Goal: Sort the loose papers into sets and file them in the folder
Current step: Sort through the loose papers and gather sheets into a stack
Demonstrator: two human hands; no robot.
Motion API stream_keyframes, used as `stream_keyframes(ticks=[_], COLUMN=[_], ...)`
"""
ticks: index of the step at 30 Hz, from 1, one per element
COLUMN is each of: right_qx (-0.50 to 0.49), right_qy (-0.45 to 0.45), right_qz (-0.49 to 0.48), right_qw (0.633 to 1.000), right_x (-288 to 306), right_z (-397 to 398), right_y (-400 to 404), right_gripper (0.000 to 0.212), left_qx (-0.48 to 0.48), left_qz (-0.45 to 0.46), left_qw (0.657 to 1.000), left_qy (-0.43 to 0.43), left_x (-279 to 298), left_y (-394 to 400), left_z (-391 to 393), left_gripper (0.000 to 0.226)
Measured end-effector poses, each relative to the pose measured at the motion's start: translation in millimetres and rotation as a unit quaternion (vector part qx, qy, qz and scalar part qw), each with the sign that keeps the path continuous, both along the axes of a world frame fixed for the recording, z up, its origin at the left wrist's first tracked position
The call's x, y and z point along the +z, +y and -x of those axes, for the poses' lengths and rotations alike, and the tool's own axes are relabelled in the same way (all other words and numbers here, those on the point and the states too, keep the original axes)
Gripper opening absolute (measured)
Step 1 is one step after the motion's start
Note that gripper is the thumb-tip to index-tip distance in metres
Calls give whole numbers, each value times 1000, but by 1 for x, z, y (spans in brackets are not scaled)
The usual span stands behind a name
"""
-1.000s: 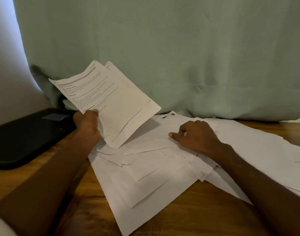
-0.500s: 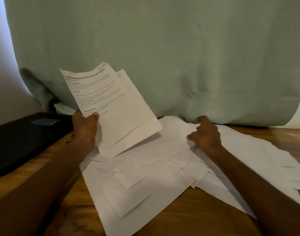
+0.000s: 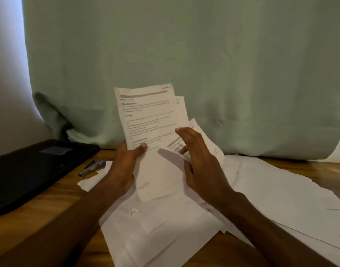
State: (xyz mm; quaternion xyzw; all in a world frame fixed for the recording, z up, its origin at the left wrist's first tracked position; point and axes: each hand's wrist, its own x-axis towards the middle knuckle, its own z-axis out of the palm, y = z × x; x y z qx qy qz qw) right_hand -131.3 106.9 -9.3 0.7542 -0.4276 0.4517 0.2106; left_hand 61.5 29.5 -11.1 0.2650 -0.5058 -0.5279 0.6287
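Two hands, several sheets, one folder.

Left hand [image 3: 126, 166]: raised off the wooden table [image 3: 49, 205], thumb pinching a small held set [image 3: 148, 120] of printed sheets upright; at least two pages, the rear one offset to its right.

Right hand [image 3: 200, 162]: just right of the left, fingers spread and fairly straight against a further printed sheet [image 3: 204, 139] tilted beside the set. The sheet is blurred, so whether the thumb catches it from behind cannot be told.

Loose papers [image 3: 271, 189]: an overlapping spread flat on the table, beneath both hands and running well to the right of the right hand.

Folder [image 3: 30, 170]: black, closed, flat, left of the left hand and apart from it.

Stapler [image 3: 92, 166]: appears to be one, between folder and left hand.

Backdrop: green curtain [image 3: 204, 54] beyond both hands.

Risks, as judged: the added sheet may slip past the pinch and drop back into the spread, since open fingers give little hold. The offset pages may fan further and fall if the thumb eases. A sheet from another set may be joined in error, the print being hard to read at this tilt.
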Motion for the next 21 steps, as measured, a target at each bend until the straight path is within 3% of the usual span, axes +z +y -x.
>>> stream_keyframes(ticks=[3, 5, 7, 10, 16, 21], right_qx=[13, 7, 10, 13, 27, 21], right_qy=[-12, 49, 103, 132, 115, 83], right_qz=[40, 81, 80, 75, 72, 18], right_qw=[999, 996, 991, 988, 990, 996], right_x=[-7, -11, -18, -27, -27, -23], right_z=[-3, -5, -12, -23, -22, -12], right_y=[-3, -4, -2, -3, -9, -11], right_gripper=[61, 34, 22, 26, 19, 33], left_qx=[-92, -142, -187, -169, -122, -114], left_qz=[-3, -15, -22, -21, 5, 12], left_qw=[996, 990, 982, 985, 993, 993], left_qy=[2, 9, 25, 8, 7, 4], left_x=[-3, -5, -5, -5, -9, -11], left_y=[9, 11, 12, 11, 4, 2], left_z=[8, 11, 11, 8, 7, 8], left_gripper=[45, 74, 77, 50, 51, 47])
